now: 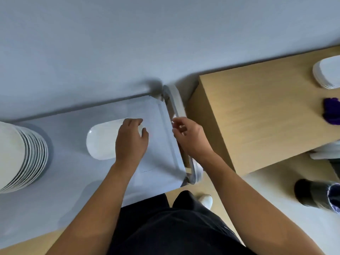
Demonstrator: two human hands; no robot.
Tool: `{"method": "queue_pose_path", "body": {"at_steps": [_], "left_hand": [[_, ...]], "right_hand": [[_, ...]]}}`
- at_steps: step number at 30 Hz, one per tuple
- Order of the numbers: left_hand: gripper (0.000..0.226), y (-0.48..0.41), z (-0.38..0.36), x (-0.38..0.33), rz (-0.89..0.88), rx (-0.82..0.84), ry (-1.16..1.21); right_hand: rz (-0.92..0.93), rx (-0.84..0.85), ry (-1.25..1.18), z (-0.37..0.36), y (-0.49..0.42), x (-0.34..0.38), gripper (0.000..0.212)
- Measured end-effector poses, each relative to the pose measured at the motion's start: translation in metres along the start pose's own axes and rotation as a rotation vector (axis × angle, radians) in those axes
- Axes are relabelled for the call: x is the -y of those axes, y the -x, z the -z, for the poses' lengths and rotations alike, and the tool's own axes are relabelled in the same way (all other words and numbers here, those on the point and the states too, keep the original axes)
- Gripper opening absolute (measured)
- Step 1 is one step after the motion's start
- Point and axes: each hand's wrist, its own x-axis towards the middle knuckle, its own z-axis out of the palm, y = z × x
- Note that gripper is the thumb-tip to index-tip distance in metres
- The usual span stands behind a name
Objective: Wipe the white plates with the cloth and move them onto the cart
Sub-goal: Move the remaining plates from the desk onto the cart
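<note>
White plate (103, 138) on cart (156, 113), right end in left grip (131, 138).

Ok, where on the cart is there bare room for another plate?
Bare cart top between the single plate and the plate stack, and along the front edge. The handle end is crowded by left hand and right hand.

Blk trousers (174, 227), wht shoe (207, 200)
</note>
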Motion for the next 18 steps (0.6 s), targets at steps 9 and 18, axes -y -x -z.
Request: {"method": "queue_pose_path", "body": {"at_steps": [9,18], "left_hand": [[0.034,0.063,-0.120,-0.221,-0.347,0.168,0.010],[0.034,0.130,-0.251,-0.403,-0.482,0.375,0.042]], "right_hand": [[-0.111,-0.318,0.045,0.194,0.096,-0.146,0.032],[-0.250,-0.520,0.091,0.368,0.161,-0.261,0.036]]}}
